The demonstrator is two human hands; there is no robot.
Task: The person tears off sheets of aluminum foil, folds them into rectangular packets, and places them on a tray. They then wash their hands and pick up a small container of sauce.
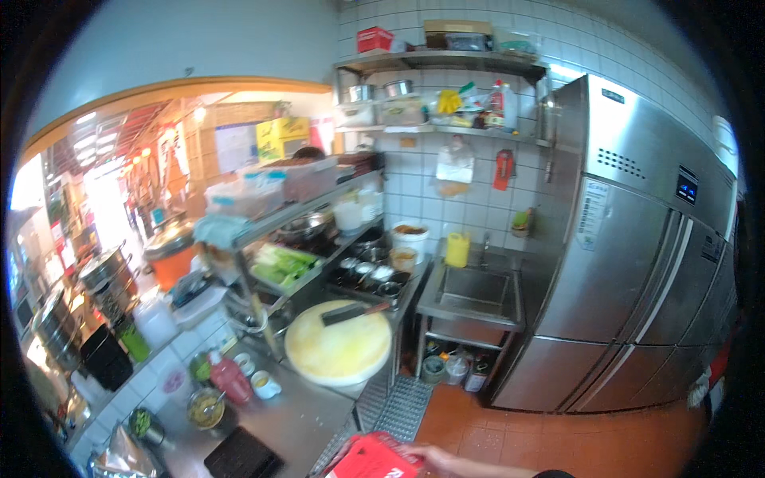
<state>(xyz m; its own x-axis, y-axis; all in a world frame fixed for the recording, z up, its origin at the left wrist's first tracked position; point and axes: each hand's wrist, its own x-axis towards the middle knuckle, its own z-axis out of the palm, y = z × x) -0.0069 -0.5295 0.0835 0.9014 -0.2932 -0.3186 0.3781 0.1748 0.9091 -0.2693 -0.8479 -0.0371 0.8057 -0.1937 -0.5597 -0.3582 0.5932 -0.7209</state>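
A red package with pale print point(376, 457) is at the bottom of the head view, cut off by the lower edge. My right hand point(434, 459) comes in from the lower right and grips the package's right side, with the fingertips partly hidden. My left hand does not show. Just left of the package, a dark rectangular tray or slab point(243, 456) lies on the steel counter point(307, 426). Beyond it, a cleaver point(351, 313) with a dark blade rests on a round, yellowish chopping block point(339, 350).
Along the left counter stand a pink bottle point(229, 378) and a bowl with a spoon point(205, 409). Green vegetables fill a tray point(283, 267) under the shelf. A steel sink point(476, 293) stands beyond the chopping block. Tall steel refrigerators point(606, 279) line the right, above a red tiled floor point(478, 430).
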